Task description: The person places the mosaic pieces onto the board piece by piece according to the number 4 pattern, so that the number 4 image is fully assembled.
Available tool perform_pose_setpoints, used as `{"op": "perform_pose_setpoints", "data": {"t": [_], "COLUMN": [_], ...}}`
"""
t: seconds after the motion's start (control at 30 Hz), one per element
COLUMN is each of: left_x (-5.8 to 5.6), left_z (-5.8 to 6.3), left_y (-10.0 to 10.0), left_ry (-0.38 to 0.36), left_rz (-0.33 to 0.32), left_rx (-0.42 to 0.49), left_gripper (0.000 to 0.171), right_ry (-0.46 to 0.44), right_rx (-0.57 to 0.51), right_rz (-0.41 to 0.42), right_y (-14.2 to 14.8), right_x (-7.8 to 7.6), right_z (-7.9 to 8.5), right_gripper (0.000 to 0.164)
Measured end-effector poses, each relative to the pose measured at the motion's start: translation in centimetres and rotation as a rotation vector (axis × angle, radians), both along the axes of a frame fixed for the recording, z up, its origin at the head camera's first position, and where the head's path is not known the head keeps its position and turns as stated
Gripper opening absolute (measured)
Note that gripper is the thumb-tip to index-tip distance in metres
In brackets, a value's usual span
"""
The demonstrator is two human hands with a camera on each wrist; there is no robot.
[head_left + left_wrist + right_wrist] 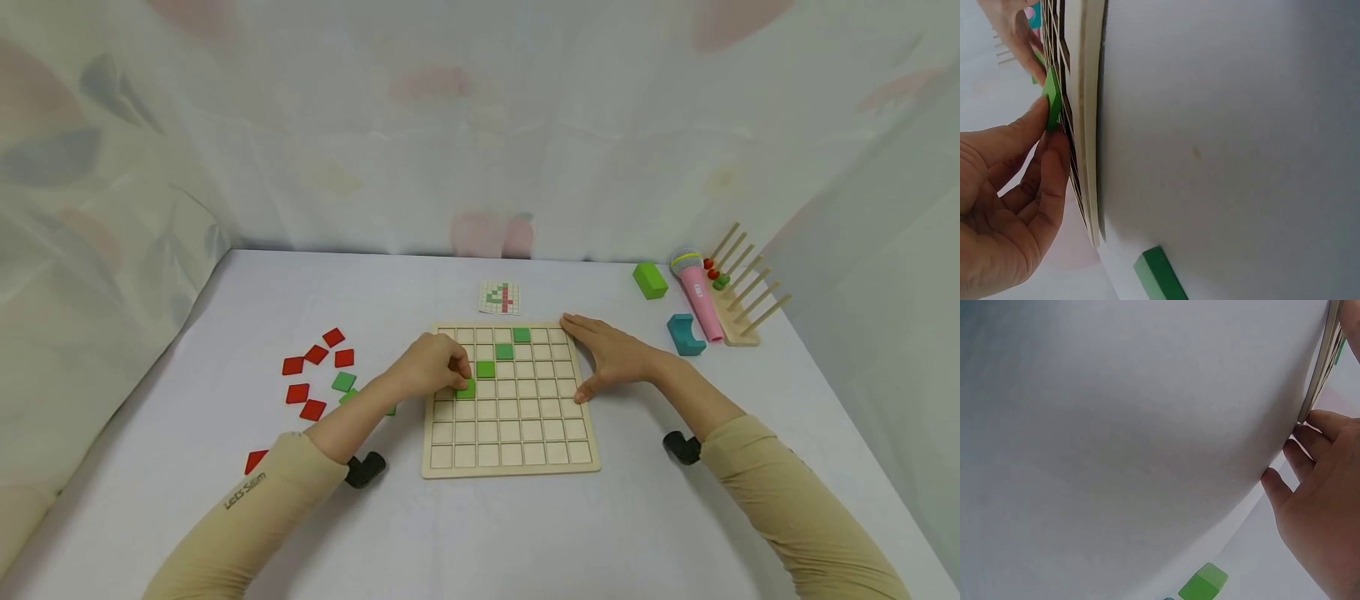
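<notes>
A wooden grid board [487,456] lies flat on the table. My left hand [430,364] pinches a green square tile [467,389] over a square near the board's left side. In the left wrist view, thumb and fingers hold that tile [1053,100], tilted, at the board's surface. Three other green tiles sit in squares running diagonally up to the right, the farthest tile [522,335] near the back edge. My right hand [618,354] rests against the board's right edge, thumb and fingers spread apart. In the right wrist view its fingertips [1316,419] touch the board's corner.
Several red tiles [297,393] and a few green tiles [344,382] lie loose left of the board. Behind it is a small pattern card [500,297]. At the back right are a green block [650,281], a teal piece [685,335], a pink microphone [701,300] and a pegged wooden stand [742,335].
</notes>
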State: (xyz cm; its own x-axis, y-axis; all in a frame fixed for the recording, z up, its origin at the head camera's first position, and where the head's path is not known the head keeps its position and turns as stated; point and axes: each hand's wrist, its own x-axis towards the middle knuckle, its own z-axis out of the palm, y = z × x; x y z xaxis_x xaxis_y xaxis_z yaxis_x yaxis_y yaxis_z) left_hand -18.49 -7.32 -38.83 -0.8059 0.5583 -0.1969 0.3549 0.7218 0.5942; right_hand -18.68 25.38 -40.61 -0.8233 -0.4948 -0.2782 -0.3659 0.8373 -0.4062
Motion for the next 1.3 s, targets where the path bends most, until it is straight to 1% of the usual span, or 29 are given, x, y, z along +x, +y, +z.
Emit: {"op": "perform_pose_setpoints", "data": {"t": [0.33,0.53,0.67,0.8,0.87,1.03,1.17,1.3], "left_x": [-0.7,-0.9,-1.0,-1.5,-1.8,-2.1,-2.3,-2.3], "left_z": [-0.3,-0.5,-0.3,0.3,0.7,1.5,1.7,1.3], "left_y": [-0.1,-0.2,-0.7,-1.8,-2.6,-4.7,-6.4,-8.0], "left_ry": [-0.027,-0.024,-0.029,-0.034,-0.035,-0.042,-0.059,-0.098], "left_rz": [-0.003,-0.006,-0.012,-0.042,-0.062,-0.076,-0.088,-0.133], "left_rx": [0.001,0.008,0.044,0.078,0.076,0.060,0.056,0.045], "left_gripper": [0.009,0.010,0.009,0.006,0.007,0.008,0.005,0.009], "right_ry": [0.001,0.010,0.016,0.012,0.009,0.009,0.011,0.014], "right_rx": [-0.001,0.002,0.003,0.006,0.006,0.005,0.003,0.005], "right_rz": [0.008,0.014,0.019,0.016,0.014,0.014,0.017,0.019], "right_y": [-0.1,-0.2,-0.2,-0.3,-0.3,-0.2,-0.1,0.0], "right_x": [0.0,-0.1,0.0,-0.1,-0.1,-0.1,-0.1,-0.1], "right_z": [-0.1,-0.1,0.1,0.1,0.2,0.1,0.0,-0.1], "right_gripper": [0.128,0.128,0.127,0.127,0.127,0.128,0.127,0.128]}}
